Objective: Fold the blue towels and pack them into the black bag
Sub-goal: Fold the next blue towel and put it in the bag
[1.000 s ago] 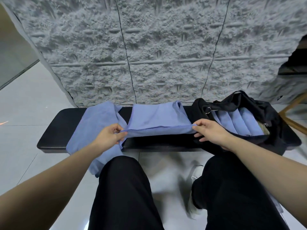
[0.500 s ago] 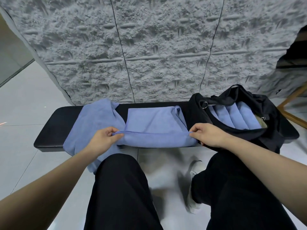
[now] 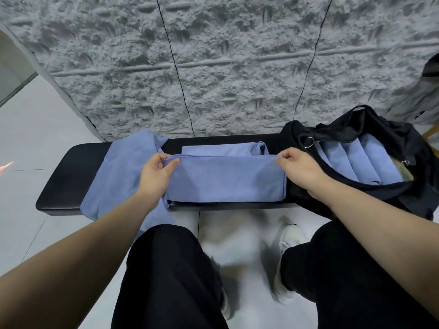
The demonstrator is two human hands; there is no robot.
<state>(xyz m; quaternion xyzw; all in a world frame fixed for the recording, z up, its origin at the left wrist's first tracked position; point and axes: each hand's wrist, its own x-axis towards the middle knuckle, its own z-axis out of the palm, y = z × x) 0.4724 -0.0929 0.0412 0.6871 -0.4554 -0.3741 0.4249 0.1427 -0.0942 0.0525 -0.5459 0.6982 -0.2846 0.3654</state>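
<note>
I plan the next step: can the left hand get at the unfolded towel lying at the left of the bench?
Probably yes. The unfolded towel lies directly beside the left hand with nothing between, but that hand now pinches the towel being folded and must release it.

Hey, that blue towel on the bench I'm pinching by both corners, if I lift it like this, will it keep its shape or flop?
The towel will probably sag between your left hand and right hand: its lifted edge already dips. It looks thin and light, so a pinch should hold it. The fold may slip open; nothing pins the layers.
</note>
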